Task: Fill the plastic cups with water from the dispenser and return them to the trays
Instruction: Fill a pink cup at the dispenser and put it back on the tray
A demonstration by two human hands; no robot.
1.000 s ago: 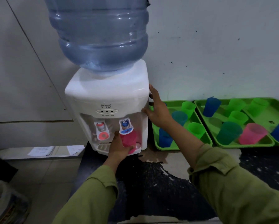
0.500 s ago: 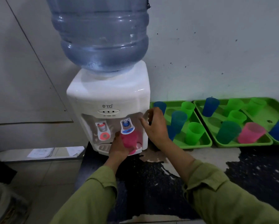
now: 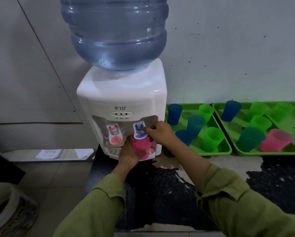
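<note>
- Head view, change: right hand (image 3: 160, 132) lay flat on the side of the dispenser (image 3: 122, 98) a second ago; it has since come round the front and now sits at the blue tap (image 3: 139, 130)
- Right grip: fingers curled, fingertips (image 3: 145, 129) on the tap lever; whether they pinch or press it, I cannot tell
- Left hand (image 3: 128, 153) unchanged; grip wrapped round the pink cup (image 3: 142, 146), held upright under the blue tap, over the drip tray
- Red tap (image 3: 114, 134) untouched, left of the blue one
- Water bottle (image 3: 114, 31) stands inverted on the dispenser, part full
- Surface: dark speckled worktop (image 3: 160, 185) with pale worn patches; dispenser at its back left, against a grey wall (image 3: 228, 48)
- Near tray (image 3: 226, 150) just right of the dispenser, far tray (image 3: 266, 153) touching it; both green, holding blue, green and teal cups; a second pink cup (image 3: 276, 141) stands in the far tray
- Tiled floor (image 3: 57, 177) to the left; papers (image 3: 64, 153) on a low ledge
- Hidden: water level in the held cup not visible; bottle top and far tray's right end cut off; round object (image 3: 6, 211) at lower left not identifiable
</note>
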